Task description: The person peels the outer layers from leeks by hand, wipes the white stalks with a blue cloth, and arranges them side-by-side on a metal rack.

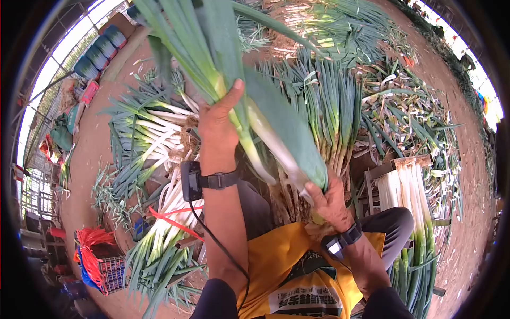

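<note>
Green-and-white leeks (271, 135) are in both hands: the left hand (220, 118) closes round them above centre, the right hand (329, 204) grips a white lower end. Their long axis slants, leaves toward the upper left, bases lower right. Brown earthen ground (465, 181) spreads beneath; wire fencing (47, 101) lines the left edge.

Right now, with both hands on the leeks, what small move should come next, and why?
I'd probably ease the right hand gently downward, drawing the broad green leaf off the white leek stalk. The leaf runs beside the stalk to that hand, while the left hand grips higher up, seemingly steadying it.
</note>
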